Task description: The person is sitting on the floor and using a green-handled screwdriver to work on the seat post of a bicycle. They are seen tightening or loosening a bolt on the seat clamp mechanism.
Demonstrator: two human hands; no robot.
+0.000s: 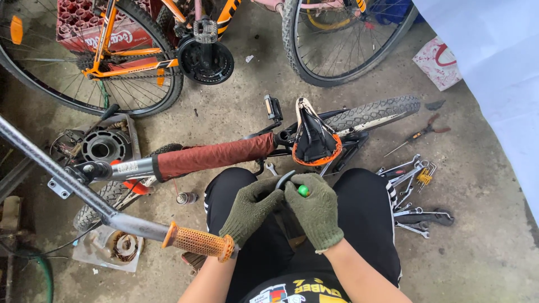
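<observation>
Both my hands wear olive knit gloves and meet over my lap. My left hand (251, 207) pinches a small curved dark part (284, 179). My right hand (316, 209) grips a tool with a green handle end (303, 191) pressed against that part. Just beyond them lies a small bicycle on its side, with a rust-red padded frame tube (216, 155) and a worn black saddle with an orange rim (313, 138). Its handlebar with an orange grip (201, 243) crosses in front of my left arm.
Wrenches, hex keys and other loose tools (413, 191) lie on the concrete at my right, with a screwdriver and pliers (418, 133) beyond. An orange bicycle (135, 56) and another wheel (342, 39) stand ahead. Hub parts (104, 146) and a small can (186, 197) sit left.
</observation>
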